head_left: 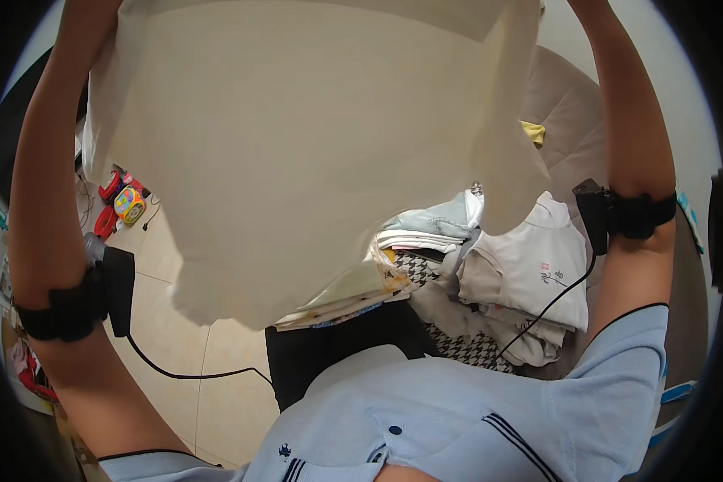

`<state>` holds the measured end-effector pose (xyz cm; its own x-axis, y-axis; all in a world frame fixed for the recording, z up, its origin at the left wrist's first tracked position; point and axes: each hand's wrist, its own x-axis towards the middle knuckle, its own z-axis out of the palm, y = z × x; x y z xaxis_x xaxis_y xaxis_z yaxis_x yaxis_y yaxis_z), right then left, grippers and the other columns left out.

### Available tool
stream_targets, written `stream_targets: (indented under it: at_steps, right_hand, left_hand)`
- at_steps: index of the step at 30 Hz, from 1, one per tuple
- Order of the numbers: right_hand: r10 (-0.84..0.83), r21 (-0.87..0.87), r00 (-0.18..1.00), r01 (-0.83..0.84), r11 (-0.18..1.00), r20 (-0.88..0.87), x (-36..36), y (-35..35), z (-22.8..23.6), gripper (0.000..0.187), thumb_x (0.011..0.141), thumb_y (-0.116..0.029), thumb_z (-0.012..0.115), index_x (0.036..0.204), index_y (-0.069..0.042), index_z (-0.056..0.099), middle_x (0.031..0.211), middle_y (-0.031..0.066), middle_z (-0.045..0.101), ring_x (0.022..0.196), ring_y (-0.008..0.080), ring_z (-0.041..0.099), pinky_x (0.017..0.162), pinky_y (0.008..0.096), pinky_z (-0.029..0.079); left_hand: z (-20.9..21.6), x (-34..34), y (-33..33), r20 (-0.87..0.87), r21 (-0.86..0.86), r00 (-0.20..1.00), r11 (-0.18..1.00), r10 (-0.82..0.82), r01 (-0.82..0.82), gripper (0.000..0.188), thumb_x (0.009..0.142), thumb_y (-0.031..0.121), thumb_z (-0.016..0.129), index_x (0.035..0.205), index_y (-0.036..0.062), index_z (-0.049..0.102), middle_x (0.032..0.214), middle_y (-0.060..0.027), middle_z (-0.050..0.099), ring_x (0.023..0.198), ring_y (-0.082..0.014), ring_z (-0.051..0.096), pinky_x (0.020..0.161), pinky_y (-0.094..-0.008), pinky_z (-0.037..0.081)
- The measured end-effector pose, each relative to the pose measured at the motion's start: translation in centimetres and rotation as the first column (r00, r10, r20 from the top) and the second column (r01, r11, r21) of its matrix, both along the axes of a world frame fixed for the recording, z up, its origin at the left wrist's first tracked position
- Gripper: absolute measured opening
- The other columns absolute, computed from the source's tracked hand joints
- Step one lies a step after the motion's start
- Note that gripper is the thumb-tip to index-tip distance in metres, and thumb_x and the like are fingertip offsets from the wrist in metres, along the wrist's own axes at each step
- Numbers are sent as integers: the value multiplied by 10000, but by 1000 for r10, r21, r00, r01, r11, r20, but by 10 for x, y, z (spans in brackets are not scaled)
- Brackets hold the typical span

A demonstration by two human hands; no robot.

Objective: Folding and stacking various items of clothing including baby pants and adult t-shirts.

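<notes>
A large cream-coloured piece of cloth [321, 153], possibly a garment, hangs spread out in front of me and fills the upper middle of the head view. Both my arms reach up along its sides. My left forearm [60, 120] runs to the cloth's upper left corner, and my right forearm [631, 104] leaves the view at the top right. Both hands lie outside the picture, so their grip cannot be seen. The cloth's lower edge hangs loose and uneven, partly covering a stack of folded clothes [353, 309] by my black-clad lap [297, 357].
Right of the lap, a white shirt [530, 265] with small dark marks lies over other clothes. Pale folded garments [434, 221] and houndstooth fabric [466, 345] are beside it on a grey-brown sofa [566, 96]. Colourful toys [128, 205] sit on the tiled floor [169, 321]. Black cables [193, 373] run from armbands.
</notes>
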<state>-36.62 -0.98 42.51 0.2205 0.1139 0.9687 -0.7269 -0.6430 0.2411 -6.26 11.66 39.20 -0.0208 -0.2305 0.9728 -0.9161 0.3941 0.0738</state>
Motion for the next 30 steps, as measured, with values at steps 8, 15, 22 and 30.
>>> stream_targets:
  at_steps: [8,15,22,30]
  right_hand:
    - [186,152,982,-182,971,-12,33,-26,-19,209,788,-205,570,813,2,587,752,200,606,690,312,603,606,348,459]
    - [173,93,984,-169,981,-43,54,-68,-24,241,834,-213,491,874,-1,598,748,187,621,718,318,607,624,374,477]
    - [463,469,603,-798,380,650,27,-32,-93,212,895,-228,412,917,-59,540,763,65,578,673,138,569,608,279,475]
    - [533,741,691,-5,-672,488,-67,26,-303,143,720,-97,599,833,-9,605,733,17,590,698,81,540,588,208,427]
  left_hand:
    - [21,50,16,97,154,945,933,313,-325,247,828,228,576,761,-3,634,627,-56,593,549,-123,485,544,-255,413]
    - [30,59,17,172,56,905,913,390,-404,239,814,207,581,737,-15,628,633,-99,604,545,-149,507,542,-275,417]
    - [-32,31,60,165,217,887,862,431,-459,228,838,235,597,962,45,621,812,19,607,687,-34,525,617,-157,410]
    - [-226,-21,97,-456,880,801,-60,-388,472,114,786,154,638,803,44,614,651,-90,573,554,-200,528,527,-282,409]
